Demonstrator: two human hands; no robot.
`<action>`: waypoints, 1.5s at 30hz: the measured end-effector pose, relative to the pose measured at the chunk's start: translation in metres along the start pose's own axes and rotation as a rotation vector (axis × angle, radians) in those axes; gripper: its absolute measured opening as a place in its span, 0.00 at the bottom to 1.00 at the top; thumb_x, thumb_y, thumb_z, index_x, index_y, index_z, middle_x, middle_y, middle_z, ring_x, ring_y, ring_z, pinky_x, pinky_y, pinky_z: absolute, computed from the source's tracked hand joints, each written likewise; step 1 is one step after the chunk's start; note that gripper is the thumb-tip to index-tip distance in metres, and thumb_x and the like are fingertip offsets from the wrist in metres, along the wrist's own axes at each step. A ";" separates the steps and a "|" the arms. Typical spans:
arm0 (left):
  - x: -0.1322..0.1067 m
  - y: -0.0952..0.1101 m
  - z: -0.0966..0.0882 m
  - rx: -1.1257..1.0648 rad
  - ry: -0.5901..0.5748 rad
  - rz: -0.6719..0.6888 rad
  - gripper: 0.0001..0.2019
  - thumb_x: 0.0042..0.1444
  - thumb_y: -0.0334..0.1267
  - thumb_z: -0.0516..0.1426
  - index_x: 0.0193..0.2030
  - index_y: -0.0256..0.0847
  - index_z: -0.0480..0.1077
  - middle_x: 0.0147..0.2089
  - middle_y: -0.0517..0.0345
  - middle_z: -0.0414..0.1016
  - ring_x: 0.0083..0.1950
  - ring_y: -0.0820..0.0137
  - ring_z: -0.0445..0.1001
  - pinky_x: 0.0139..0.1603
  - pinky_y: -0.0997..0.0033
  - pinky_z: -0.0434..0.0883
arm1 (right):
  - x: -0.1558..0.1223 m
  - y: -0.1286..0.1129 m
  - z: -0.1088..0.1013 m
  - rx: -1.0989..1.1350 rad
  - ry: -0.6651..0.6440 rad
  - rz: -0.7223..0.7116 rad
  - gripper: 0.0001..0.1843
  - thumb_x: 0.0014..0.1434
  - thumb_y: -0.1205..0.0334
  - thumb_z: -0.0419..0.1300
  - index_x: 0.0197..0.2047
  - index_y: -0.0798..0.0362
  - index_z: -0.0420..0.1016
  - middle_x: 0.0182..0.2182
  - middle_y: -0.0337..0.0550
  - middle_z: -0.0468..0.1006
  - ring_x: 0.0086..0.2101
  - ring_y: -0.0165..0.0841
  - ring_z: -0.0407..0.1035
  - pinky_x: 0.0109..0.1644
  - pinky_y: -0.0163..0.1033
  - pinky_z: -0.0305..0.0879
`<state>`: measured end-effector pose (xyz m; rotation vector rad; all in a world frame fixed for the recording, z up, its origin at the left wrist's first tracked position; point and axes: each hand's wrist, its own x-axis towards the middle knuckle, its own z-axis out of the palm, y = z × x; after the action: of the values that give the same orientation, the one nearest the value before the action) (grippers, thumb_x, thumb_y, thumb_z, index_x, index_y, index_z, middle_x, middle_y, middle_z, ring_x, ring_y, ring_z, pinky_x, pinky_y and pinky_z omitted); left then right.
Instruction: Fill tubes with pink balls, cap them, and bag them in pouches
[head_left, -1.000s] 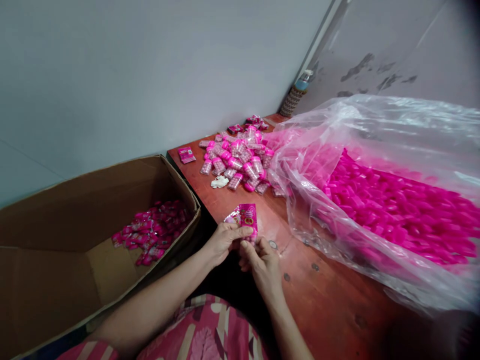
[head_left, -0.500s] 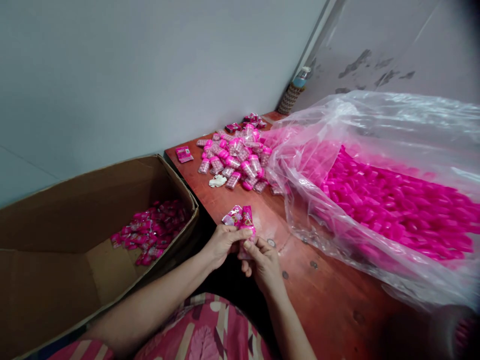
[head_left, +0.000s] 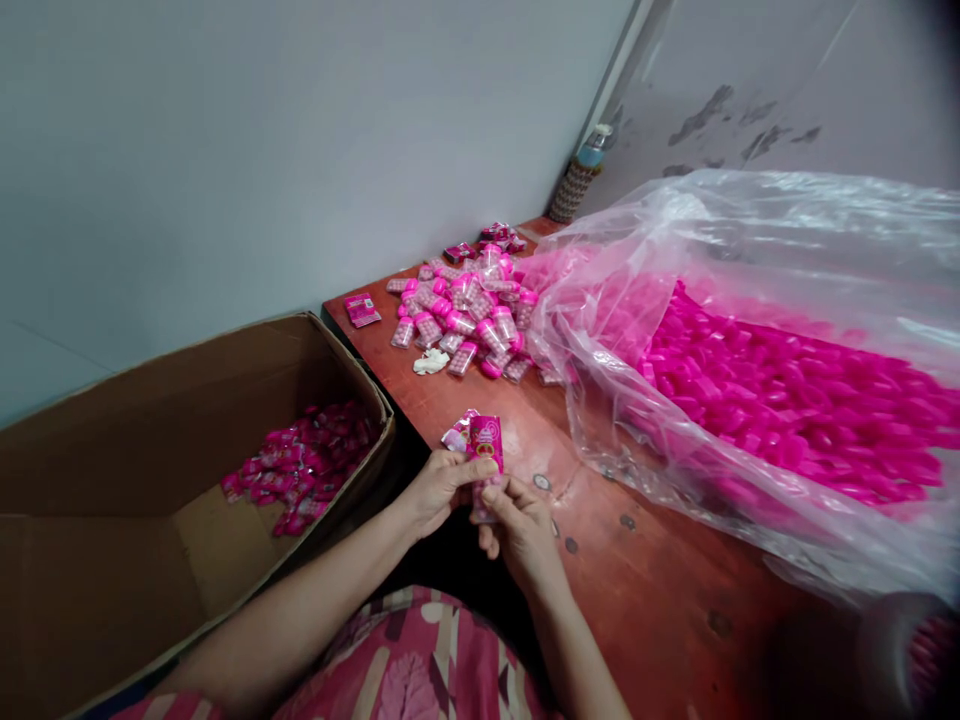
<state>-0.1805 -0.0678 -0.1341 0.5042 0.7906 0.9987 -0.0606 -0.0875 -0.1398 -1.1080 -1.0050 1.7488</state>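
Observation:
Between my two hands is a small clear candy container (head_left: pixel 484 502), pink sweets showing through its wall, with a pink printed sleeve (head_left: pixel 486 437) at its upper end. My left hand (head_left: pixel 436 492) pinches the sleeve where it meets the container, thumb across the front. Lower down, my right hand (head_left: pixel 525 528) grips the container with thumb and bent fingers. More printed sleeves (head_left: pixel 456 432) stick out behind my left fingers; how they are held is hidden. Whether the sleeve lies around the container or against it, I cannot tell.
Filled pink-capped containers (head_left: pixel 465 320) are piled on the red table (head_left: pixel 645 610), beside a crumpled white scrap (head_left: pixel 430 361). A plastic bag (head_left: pixel 600 420) of pink caps (head_left: pixel 787 400) covers the right. At left, a cardboard box (head_left: pixel 187 375) holds sleeved packs (head_left: pixel 307 460). A bottle (head_left: pixel 581 180) stands far back.
The printed sleeve has turned and now shows its broad front face. The pink cap-like end seen between my thumbs is now covered. My hands have hardly moved.

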 end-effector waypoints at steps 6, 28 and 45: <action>0.002 0.002 -0.002 0.037 0.065 -0.001 0.14 0.43 0.41 0.61 0.21 0.29 0.69 0.17 0.57 0.67 0.16 0.78 0.62 0.17 0.77 0.59 | 0.000 0.006 -0.001 0.089 0.041 0.023 0.11 0.51 0.56 0.60 0.31 0.56 0.68 0.21 0.36 0.73 0.16 0.23 0.65 0.16 0.26 0.61; -0.039 0.025 -0.034 -0.233 0.408 0.417 0.21 0.48 0.52 0.55 0.40 0.35 0.69 0.42 0.47 0.75 0.43 0.61 0.73 0.45 0.61 0.69 | 0.017 -0.011 0.014 0.055 0.046 -0.067 0.14 0.49 0.58 0.61 0.36 0.52 0.61 0.22 0.35 0.74 0.18 0.27 0.69 0.19 0.29 0.64; 0.030 -0.003 -0.047 1.522 0.465 0.883 0.11 0.55 0.38 0.53 0.44 0.46 0.71 0.51 0.56 0.69 0.59 0.62 0.57 0.61 0.45 0.44 | 0.016 -0.001 -0.008 -0.177 0.201 -0.116 0.11 0.52 0.55 0.58 0.35 0.53 0.66 0.27 0.38 0.74 0.26 0.28 0.69 0.28 0.32 0.65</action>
<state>-0.2063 -0.0412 -0.1763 2.1077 1.7916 1.1590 -0.0575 -0.0708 -0.1455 -1.2821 -1.0905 1.4464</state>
